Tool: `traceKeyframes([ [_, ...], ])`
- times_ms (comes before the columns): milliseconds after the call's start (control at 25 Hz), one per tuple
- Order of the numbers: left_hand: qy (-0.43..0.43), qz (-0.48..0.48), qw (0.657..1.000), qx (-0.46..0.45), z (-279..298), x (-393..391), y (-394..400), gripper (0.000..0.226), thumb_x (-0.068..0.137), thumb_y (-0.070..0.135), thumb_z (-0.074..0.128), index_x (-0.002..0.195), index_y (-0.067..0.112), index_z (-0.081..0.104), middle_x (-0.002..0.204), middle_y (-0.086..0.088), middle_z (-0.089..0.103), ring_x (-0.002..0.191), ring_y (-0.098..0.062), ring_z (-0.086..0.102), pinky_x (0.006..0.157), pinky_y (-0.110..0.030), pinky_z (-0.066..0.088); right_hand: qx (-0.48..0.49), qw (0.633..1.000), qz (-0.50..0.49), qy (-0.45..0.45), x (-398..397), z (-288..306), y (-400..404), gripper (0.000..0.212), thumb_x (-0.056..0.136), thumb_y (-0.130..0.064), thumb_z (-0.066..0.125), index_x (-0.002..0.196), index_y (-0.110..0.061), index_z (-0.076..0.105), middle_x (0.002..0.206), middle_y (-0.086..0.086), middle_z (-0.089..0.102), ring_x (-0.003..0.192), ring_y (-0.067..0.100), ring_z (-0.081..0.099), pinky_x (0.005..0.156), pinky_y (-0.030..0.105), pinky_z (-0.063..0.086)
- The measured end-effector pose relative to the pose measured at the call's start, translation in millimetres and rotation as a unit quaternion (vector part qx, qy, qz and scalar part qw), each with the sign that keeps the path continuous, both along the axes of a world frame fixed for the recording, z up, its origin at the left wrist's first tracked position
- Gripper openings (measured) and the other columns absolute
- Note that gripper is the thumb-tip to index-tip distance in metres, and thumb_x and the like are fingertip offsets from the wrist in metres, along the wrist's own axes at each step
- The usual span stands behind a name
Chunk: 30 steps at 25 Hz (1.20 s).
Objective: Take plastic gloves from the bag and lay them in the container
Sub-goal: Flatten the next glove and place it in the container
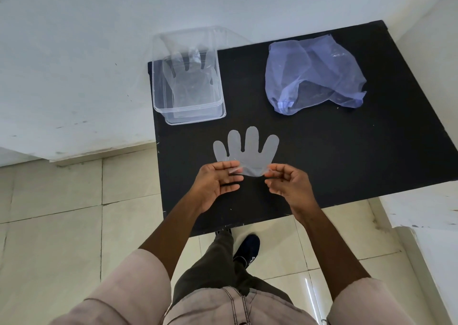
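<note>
A thin clear plastic glove is held spread out above the black table, fingers pointing away from me. My left hand pinches its cuff on the left and my right hand pinches the cuff on the right. A clear plastic container stands at the table's far left corner with at least one glove lying flat inside. A crumpled bluish translucent bag lies at the far right of the table, its opening facing the near side.
The black table stands against a white wall; its left and near edges border a tiled floor. My legs and a dark shoe are below the near edge. A white ledge sits at the right.
</note>
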<state>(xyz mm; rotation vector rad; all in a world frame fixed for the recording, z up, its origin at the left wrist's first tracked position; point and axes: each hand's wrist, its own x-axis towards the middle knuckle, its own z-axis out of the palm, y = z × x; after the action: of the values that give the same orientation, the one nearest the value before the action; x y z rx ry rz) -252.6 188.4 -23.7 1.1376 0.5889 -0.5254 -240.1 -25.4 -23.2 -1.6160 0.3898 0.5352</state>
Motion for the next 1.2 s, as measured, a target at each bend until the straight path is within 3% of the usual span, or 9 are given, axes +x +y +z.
traceKeyframes([
  [120, -0.05, -0.033, 0.995, 0.083, 0.8, 0.8, -1.5, 0.031, 0.081, -0.008, 0.067, 0.103, 0.012, 0.072, 0.097, -0.008, 0.076, 0.088, -0.02, 0.074, 0.071, -0.027, 0.06, -0.061, 0.998, -0.005, -0.027, 3.6, -0.3, 1.1, 0.023, 0.089, -0.004, 0.065, 0.11, -0.009, 0.069, 0.098, 0.009, 0.074, 0.087, 0.02, 0.072, 0.08, 0.034, 0.06],
  [280, -0.084, -0.04, 0.975, 0.2, 0.0, 5.5, -6.6, 0.011, 0.087, 0.015, 0.069, 0.097, 0.012, 0.074, 0.084, -0.006, 0.073, 0.076, -0.017, 0.07, 0.067, -0.024, 0.06, -0.147, 0.985, 0.021, -0.087, 4.4, 1.8, 1.7, 0.018, 0.092, -0.017, 0.064, 0.104, -0.008, 0.072, 0.097, 0.009, 0.071, 0.084, 0.022, 0.068, 0.077, 0.035, 0.06],
  [480, -0.116, 0.005, 0.948, 0.298, 3.4, 9.1, -13.6, 0.008, 0.084, 0.016, 0.073, 0.081, 0.018, 0.065, 0.103, 0.002, 0.057, 0.09, -0.017, 0.064, 0.063, -0.024, 0.059, -0.25, 0.954, -0.01, -0.163, 7.9, 2.2, 7.7, 0.014, 0.087, -0.017, 0.07, 0.095, -0.006, 0.074, 0.123, 0.011, 0.054, 0.106, 0.016, 0.053, 0.089, 0.027, 0.047],
  [600, -0.111, 0.047, 0.968, 0.22, 7.4, 11.5, -14.6, 0.007, 0.084, 0.008, 0.071, 0.09, 0.01, 0.069, 0.111, -0.001, 0.063, 0.096, -0.02, 0.067, 0.065, -0.029, 0.061, -0.199, 0.966, -0.012, -0.166, 10.4, 3.2, 7.7, 0.012, 0.087, -0.011, 0.069, 0.095, -0.004, 0.073, 0.13, 0.009, 0.057, 0.112, 0.019, 0.057, 0.085, 0.038, 0.057],
  [680, -0.107, 0.059, 0.979, 0.162, 8.5, 13.5, -14.7, 0.007, 0.087, 0.007, 0.067, 0.09, 0.004, 0.073, 0.105, -0.008, 0.071, 0.095, -0.025, 0.07, 0.067, -0.03, 0.061, -0.108, 0.983, -0.046, -0.143, 10.4, 4.9, 9.2, 0.008, 0.087, -0.006, 0.067, 0.094, -0.005, 0.072, 0.124, 0.01, 0.064, 0.11, 0.025, 0.063, 0.078, 0.044, 0.061],
  [840, -0.087, 0.082, 0.99, 0.076, 11.4, 14.9, -15.6, 0.013, 0.092, 0.007, 0.057, 0.09, 0.004, 0.07, 0.093, -0.008, 0.074, 0.09, -0.024, 0.072, 0.072, -0.031, 0.061, 0.059, 0.992, -0.092, -0.067, 10.1, 9.5, 12.7, 0.018, 0.09, 0.0, 0.061, 0.076, -0.011, 0.067, 0.095, 0.007, 0.07, 0.101, 0.027, 0.068, 0.075, 0.036, 0.062],
  [960, -0.091, 0.07, 0.991, 0.076, 12.4, 14.5, -16.5, 0.014, 0.093, 0.007, 0.056, 0.092, 0.009, 0.069, 0.095, -0.008, 0.072, 0.087, -0.021, 0.073, 0.07, -0.03, 0.061, 0.147, 0.982, -0.113, -0.027, 11.2, 11.1, 11.8, 0.017, 0.093, -0.003, 0.057, 0.081, -0.011, 0.065, 0.099, 0.008, 0.071, 0.096, 0.024, 0.071, 0.074, 0.032, 0.062],
  [1080, -0.103, 0.064, 0.99, 0.067, 13.9, 14.0, -15.3, 0.014, 0.09, 0.008, 0.06, 0.09, 0.013, 0.073, 0.094, -0.009, 0.073, 0.087, -0.022, 0.072, 0.069, -0.028, 0.06, 0.152, 0.984, -0.093, -0.02, 12.4, 11.3, 8.9, 0.011, 0.089, -0.006, 0.065, 0.099, -0.01, 0.066, 0.109, 0.013, 0.069, 0.099, 0.026, 0.071, 0.076, 0.031, 0.061],
  [1200, -0.113, 0.056, 0.99, 0.071, 14.0, 14.4, -13.8, 0.012, 0.09, 0.012, 0.064, 0.093, 0.012, 0.076, 0.094, -0.011, 0.073, 0.086, -0.021, 0.072, 0.068, -0.027, 0.06, 0.105, 0.992, -0.064, -0.03, 13.5, 16.4, 10.1, 0.014, 0.084, -0.009, 0.072, 0.096, -0.016, 0.072, 0.106, 0.01, 0.071, 0.098, 0.025, 0.072, 0.072, 0.027, 0.061],
])
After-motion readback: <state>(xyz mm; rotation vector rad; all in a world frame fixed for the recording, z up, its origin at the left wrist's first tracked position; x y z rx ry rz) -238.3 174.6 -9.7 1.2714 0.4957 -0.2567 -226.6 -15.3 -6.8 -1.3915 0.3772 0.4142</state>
